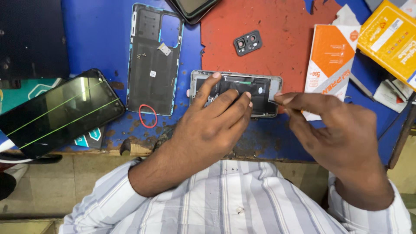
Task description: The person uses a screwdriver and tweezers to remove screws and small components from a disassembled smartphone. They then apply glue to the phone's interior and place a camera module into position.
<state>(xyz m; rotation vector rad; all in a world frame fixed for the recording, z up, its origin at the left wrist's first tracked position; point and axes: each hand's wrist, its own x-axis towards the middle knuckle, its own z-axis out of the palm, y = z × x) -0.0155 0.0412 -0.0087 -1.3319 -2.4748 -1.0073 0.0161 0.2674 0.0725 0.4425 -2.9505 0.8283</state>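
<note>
An opened phone body [260, 86] with its back removed lies flat across the blue and red mat. My left hand [212, 125] rests on its left half, fingers spread and pressing it down. At the phone's right end, my right hand [333, 130] pinches a small grey piece [274, 92] between thumb and forefinger. The phone's removed back cover [154, 60] lies inside-up to the left, with a small metal part and tiny screws on it. A black camera bezel [248, 43] sits apart on the red mat above the phone.
A dark phone screen [60, 112] with green lines lies at the left. A red rubber band [148, 115] sits below the back cover. Orange and white packets [331, 56] and a yellow box [390, 37] are at the right. Another phone [193, 8] lies at the top edge.
</note>
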